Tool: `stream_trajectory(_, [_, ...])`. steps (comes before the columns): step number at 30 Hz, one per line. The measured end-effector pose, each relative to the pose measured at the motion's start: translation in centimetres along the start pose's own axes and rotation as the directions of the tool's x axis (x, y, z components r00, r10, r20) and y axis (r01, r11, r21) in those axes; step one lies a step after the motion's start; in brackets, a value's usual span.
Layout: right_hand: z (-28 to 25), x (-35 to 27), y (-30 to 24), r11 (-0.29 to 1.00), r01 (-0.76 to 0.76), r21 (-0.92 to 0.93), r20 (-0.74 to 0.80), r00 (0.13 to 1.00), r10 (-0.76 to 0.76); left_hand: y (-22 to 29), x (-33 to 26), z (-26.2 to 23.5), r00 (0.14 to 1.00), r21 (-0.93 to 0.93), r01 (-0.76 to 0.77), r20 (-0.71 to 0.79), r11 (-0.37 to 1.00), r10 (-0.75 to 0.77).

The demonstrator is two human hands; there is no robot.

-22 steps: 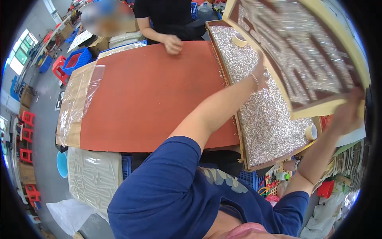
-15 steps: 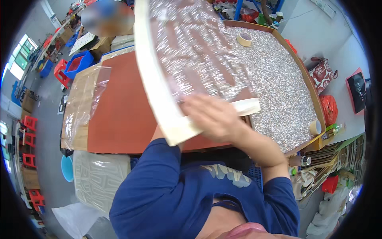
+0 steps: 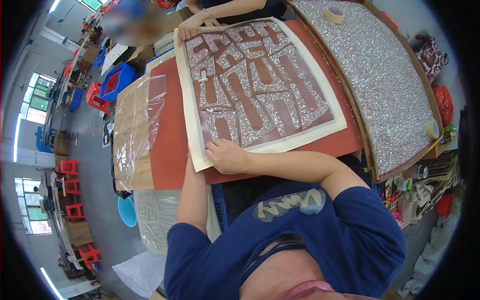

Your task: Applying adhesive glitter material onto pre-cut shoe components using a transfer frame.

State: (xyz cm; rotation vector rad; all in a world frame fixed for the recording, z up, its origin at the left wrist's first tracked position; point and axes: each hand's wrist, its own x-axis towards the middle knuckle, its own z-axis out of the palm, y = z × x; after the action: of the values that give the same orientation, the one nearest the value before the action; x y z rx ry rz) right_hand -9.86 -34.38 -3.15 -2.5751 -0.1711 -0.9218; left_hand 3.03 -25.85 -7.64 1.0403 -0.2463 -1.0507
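A large clear film sheet [image 3: 270, 107] with silver glittery shapes and a cream border lies over a red-brown mat [image 3: 167, 120]. At the sheet's near left corner is my right hand [image 3: 226, 156], fingers bent and closed on the inner edge of the border. My left forearm [image 3: 192, 200] reaches up to that same corner. The sheet covers my left hand, so its fingers are hidden. Across the table, a co-worker's hand [image 3: 191, 25] holds the far left corner of the sheet, and that person's other arm rests behind it.
To the right stands a brown-rimmed tray [image 3: 367, 135] of silver glitter, with a tape roll [image 3: 334, 14] and another tape roll [image 3: 432, 129] in it. Clear plastic film [image 3: 135, 135] covers a wooden board at the left. Beyond are blue bins [image 3: 117, 82] and red stools [image 3: 75, 210].
The sheet, raised and tilted before, now lies down on the mat. My right hand has moved to its near left corner. A co-worker's hands have come into view at the far edge.
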Motion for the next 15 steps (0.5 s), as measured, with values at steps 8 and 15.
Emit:
stream_trajectory(8, [0.0,2.5,-0.7,0.961,-0.264,0.081,0.455,0.868,0.2,-0.8,-8.8,1.5,0.974,-0.081,-0.073,-0.222,0.994,0.054])
stream_trajectory(15, [1.2,-2.7,1.4,0.034,-0.847,0.531,0.793,0.511,0.333,-1.2,-8.9,4.7,0.926,0.76,-0.244,-0.003,0.603,0.378])
